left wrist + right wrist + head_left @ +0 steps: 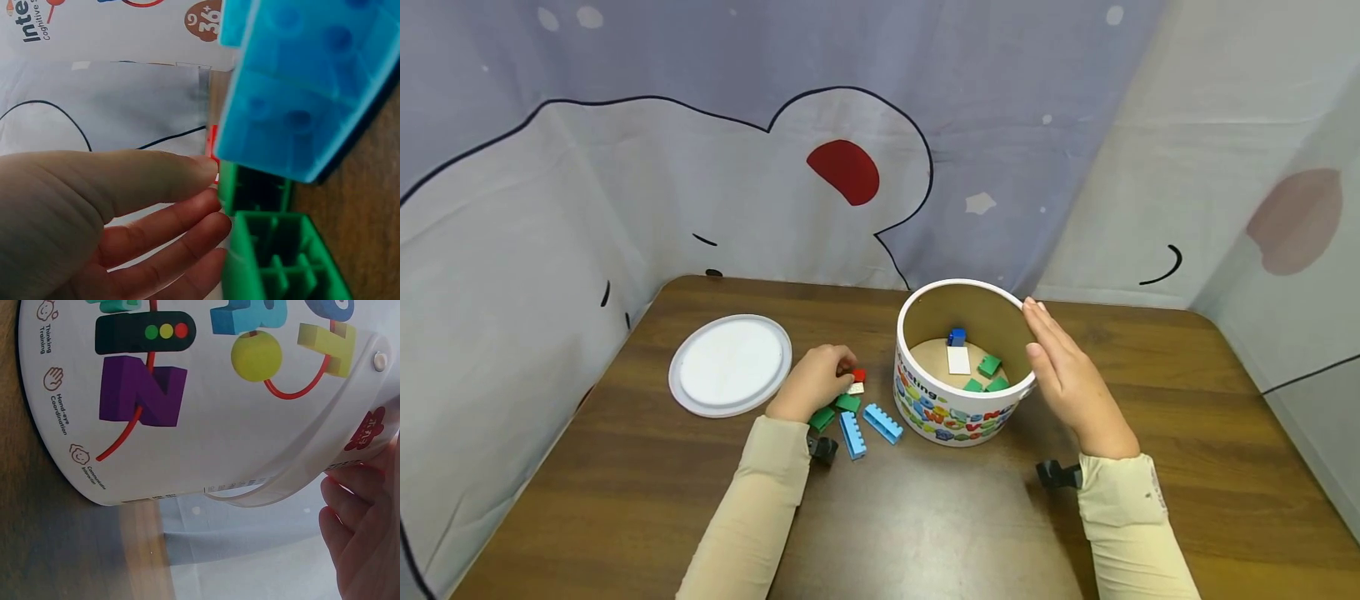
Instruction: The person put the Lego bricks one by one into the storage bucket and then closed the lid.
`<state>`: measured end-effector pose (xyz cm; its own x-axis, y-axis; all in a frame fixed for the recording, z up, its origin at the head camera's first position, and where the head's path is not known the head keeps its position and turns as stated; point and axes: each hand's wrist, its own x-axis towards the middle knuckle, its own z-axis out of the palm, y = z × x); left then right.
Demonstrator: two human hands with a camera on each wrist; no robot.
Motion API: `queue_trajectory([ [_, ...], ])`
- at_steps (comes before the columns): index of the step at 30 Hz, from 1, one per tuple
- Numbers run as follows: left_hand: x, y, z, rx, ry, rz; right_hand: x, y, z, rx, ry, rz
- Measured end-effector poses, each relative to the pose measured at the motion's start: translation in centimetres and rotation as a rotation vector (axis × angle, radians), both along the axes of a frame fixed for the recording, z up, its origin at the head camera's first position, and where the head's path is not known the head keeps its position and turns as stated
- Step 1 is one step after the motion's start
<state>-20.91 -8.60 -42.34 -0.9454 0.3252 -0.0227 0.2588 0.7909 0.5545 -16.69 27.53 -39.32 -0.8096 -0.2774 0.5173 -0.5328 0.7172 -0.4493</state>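
Note:
My left hand (815, 382) reaches over the small bricks left of the bucket, thumb and fingers bent towards a red brick (859, 375) and a white brick (856, 388). Whether it pinches either one is hidden by the fingers. Close under that hand lie two green bricks (284, 256) and two light blue bricks (852, 435). A round white bucket (955, 423) with printed letters stands upright to their right. Against its right rim rests my right hand (1071, 387), with fingers straight. Inside the bucket are a blue brick (957, 337), a white piece (958, 360) and several green bricks (989, 365).
A round white lid (730, 365) lies flat on the brown wooden table (947, 517), left of my left hand. The bucket's pale handle (306, 462) hangs down its right side. A printed cloth (700, 183) stands behind the table's far edge.

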Motion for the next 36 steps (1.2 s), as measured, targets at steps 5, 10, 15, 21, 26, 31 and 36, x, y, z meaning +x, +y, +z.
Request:
queue_trajectory([
  [5, -0.1, 0.1, -0.1, 0.004, -0.008, 0.009, 0.0, 0.1, 0.0, -0.004, 0.006, 0.001],
  [10, -0.1, 0.2, -0.1, 0.002, -0.002, 0.009, 0.0, 0.1, 0.0, -0.006, 0.019, 0.006],
  [15, -0.2, 0.2, -0.3, 0.001, 0.018, 0.008, -0.1, 0.1, 0.0, 0.003, 0.027, 0.01],
  [21, -0.2, 0.1, -0.2, 0.004, 0.038, 0.003, 0.0, 0.1, 0.0, 0.003, 0.013, 0.001],
  [26, -0.1, 0.2, 0.0, 0.012, 0.067, 0.002, 0.0, 0.0, 0.0, 0.006, 0.015, 0.005],
  [31, 0.1, 0.2, 0.5, 0.025, 0.105, 0.009, -0.1, 0.0, 0.0, 0.003, 0.017, 0.006],
  [36, 0.6, 0.3, 1.3, 0.063, 0.151, 0.021, -0.1, 0.1, -0.1, 0.006, 0.018, 0.008],
])
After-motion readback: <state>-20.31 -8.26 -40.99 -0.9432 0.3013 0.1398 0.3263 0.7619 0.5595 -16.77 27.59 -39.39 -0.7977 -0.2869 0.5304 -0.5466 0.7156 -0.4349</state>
